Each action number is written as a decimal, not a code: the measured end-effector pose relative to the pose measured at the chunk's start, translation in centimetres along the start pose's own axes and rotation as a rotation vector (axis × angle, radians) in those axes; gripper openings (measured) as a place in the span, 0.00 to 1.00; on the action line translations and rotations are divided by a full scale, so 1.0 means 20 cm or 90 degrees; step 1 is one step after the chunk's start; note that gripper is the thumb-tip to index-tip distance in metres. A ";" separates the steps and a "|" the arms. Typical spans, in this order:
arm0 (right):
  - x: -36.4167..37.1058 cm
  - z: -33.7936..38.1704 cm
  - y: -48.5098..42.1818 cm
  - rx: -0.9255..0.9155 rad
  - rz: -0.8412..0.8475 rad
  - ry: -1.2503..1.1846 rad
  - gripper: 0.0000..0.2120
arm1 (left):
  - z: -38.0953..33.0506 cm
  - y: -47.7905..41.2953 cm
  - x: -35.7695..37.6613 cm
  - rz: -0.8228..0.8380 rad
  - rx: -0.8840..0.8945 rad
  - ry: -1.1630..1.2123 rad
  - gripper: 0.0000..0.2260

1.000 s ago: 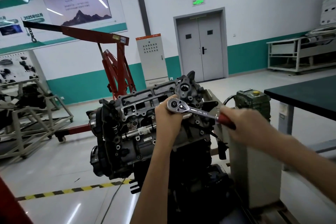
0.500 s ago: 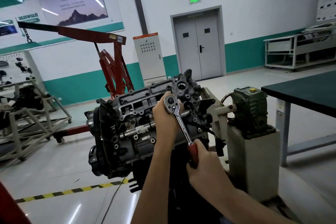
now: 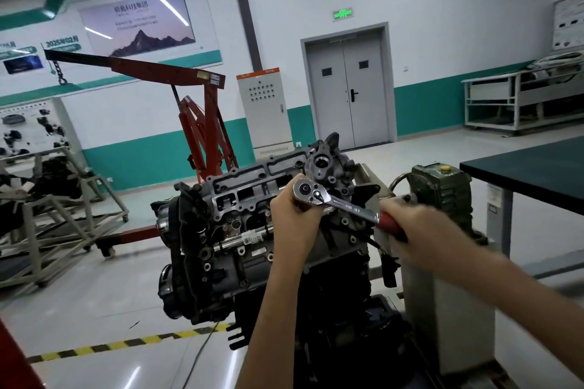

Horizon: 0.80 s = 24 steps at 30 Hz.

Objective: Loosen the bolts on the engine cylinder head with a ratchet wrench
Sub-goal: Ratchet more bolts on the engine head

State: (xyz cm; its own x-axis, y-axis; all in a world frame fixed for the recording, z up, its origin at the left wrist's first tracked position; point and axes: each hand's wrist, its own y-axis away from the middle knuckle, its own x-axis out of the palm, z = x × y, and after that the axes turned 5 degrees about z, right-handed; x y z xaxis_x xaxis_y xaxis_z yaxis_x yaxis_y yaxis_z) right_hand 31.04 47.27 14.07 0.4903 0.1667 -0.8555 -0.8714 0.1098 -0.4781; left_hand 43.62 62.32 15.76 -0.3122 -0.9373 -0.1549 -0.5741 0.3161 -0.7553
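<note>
A grey engine with its cylinder head (image 3: 246, 196) uppermost stands on a stand in the middle of the view. A chrome ratchet wrench (image 3: 335, 200) with a red grip sits on the head's right part, its handle pointing right and slightly down. My left hand (image 3: 294, 218) is wrapped around the wrench just under its round head, hiding the socket and the bolt below. My right hand (image 3: 423, 230) grips the red handle end and looks blurred.
A green gearbox (image 3: 442, 189) on a grey pedestal stands just right of the engine. A dark-topped workbench (image 3: 537, 167) is further right. A red engine crane (image 3: 202, 123) rises behind, and a metal frame stand (image 3: 60, 224) is at left. Yellow-black floor tape (image 3: 126, 344) runs below.
Half a second ago the handle pointed down toward me; my right hand has swung it up and to the right. My left hand stays at the wrench head.
</note>
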 end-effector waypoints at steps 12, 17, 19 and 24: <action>0.26 0.32 0.18 0.096 -0.004 -0.291 0.15 | 0.04 -0.02 0.03 -0.025 -0.067 0.036 0.13; -0.09 -0.04 -0.03 -0.034 -0.005 0.109 0.14 | 0.01 -0.02 0.03 -0.024 -0.042 -0.036 0.21; -0.16 -0.07 -0.10 -0.063 -0.018 0.146 0.11 | 0.01 -0.03 0.03 -0.027 -0.036 -0.039 0.22; 0.09 0.06 0.06 0.022 -0.002 -0.052 0.14 | 0.01 -0.01 0.02 -0.033 -0.009 -0.044 0.20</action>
State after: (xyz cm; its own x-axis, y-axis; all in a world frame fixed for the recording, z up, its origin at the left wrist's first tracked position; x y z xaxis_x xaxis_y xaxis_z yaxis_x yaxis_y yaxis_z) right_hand 30.85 48.80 12.26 0.4943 0.2449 -0.8341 -0.8693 0.1443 -0.4728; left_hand 43.69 61.80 15.69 -0.2295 -0.9601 -0.1600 -0.5986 0.2689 -0.7546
